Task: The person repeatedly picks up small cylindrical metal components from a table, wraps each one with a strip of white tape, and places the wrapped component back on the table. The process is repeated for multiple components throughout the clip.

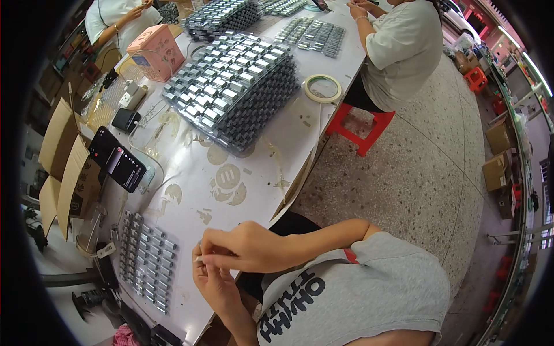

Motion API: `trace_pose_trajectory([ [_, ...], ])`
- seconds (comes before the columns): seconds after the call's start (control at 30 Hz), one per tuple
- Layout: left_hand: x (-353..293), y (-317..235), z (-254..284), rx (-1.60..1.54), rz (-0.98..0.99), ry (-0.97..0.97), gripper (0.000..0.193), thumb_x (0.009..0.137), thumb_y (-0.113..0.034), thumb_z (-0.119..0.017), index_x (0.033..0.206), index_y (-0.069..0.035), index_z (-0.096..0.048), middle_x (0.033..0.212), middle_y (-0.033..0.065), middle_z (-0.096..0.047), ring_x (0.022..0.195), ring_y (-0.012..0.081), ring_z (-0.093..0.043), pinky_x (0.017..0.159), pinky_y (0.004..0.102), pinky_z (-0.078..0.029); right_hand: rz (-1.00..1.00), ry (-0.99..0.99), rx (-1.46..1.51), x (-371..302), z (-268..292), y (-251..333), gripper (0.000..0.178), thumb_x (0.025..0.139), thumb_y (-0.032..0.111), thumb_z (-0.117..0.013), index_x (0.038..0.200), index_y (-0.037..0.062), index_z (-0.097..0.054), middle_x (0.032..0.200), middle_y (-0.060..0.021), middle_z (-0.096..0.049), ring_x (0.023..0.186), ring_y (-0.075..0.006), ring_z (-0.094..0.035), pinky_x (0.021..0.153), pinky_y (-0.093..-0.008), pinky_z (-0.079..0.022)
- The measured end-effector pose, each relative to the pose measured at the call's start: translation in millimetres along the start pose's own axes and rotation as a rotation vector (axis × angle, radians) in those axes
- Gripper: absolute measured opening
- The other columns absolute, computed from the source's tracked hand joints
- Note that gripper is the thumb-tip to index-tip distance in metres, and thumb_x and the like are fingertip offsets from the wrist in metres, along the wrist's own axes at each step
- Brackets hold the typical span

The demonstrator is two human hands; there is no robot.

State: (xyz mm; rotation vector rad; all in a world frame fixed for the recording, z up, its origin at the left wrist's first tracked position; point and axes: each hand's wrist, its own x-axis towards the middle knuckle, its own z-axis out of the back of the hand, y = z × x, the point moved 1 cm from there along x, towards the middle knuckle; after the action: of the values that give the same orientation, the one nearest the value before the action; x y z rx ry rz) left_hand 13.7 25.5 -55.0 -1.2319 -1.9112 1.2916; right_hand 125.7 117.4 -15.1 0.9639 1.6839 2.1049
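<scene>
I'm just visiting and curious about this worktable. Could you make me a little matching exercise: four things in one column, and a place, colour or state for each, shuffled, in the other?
Things
1. Single tray of metal parts
2. Phone
3. Tape roll
4. Nearest stool

Places, colours, states
A. Tilted, with its screen lit
B. Red, standing on the floor
C. Flat on the table, nearest the left hand
D. Pale yellow ring, lying beside a big stack of trays

Right pairs: 1-C, 2-A, 3-D, 4-B
</scene>
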Motion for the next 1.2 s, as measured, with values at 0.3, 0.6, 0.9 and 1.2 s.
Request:
trace_pose_trajectory([
  [0.3, -8, -38, -41, 0.432, -0.213, -0.172, 0.039, 0.08, -0.004, -0.054, 0.118, 0.002, -0.043, 0.065, -0.0001, -0.052, 0.061, 0.0044, -0.048, 0.061, 0.0164, -0.039, -0.058, 0.142, 0.179, 14, 11, 13, 0.016, 0.085, 0.016, -0.051, 0.086, 0.0003, -0.048, 0.07, -0.0042, -0.055, 0.061, -0.0086, -0.052, 0.056, -0.0216, -0.041],
  [0.6, -1, -51, -19, 0.728, -0.349, -0.087, 0.04, 0.072, 0.003, -0.059, 0.11, 0.003, -0.047, 0.079, 0.0079, -0.058, 0.068, 0.0106, -0.055, 0.063, 0.0208, -0.045, -0.148, 0.336, 0.519, 27, 14, 12, 0.016, 0.085, 0.017, -0.052, 0.085, 0.0013, -0.05, 0.07, 0.0005, -0.049, 0.063, -0.0048, -0.046, 0.057, -0.0187, -0.038],
  [0.9, -8, -57, -9, 0.617, -0.514, -0.173, 0.045, 0.064, 0.002, -0.068, 0.104, 0.004, -0.049, 0.097, 0.0108, -0.055, 0.076, 0.0131, -0.055, 0.065, 0.0237, -0.047, -0.218, 0.362, 0.313, 33, 11, 23, 0.013, 0.083, 0.013, -0.053, 0.081, 0.0009, -0.051, 0.071, 0.0, -0.053, 0.06, -0.004, -0.045, 0.053, -0.019, -0.037],
  [1.2, -13, -55, -8, 0.59, -0.538, -0.067, 0.053, 0.056, -0.009, -0.076, 0.103, -0.001, -0.053, 0.078, 0.008, -0.06, 0.066, 0.0131, -0.06, 0.06, 0.0211, -0.047, -0.302, 0.347, 0.36, 27, 2, 25, 0.011, 0.08, 0.011, -0.058, 0.078, 0.0012, -0.053, 0.07, 0.0001, -0.054, 0.063, -0.0034, -0.049, 0.055, -0.0169, -0.038],
])
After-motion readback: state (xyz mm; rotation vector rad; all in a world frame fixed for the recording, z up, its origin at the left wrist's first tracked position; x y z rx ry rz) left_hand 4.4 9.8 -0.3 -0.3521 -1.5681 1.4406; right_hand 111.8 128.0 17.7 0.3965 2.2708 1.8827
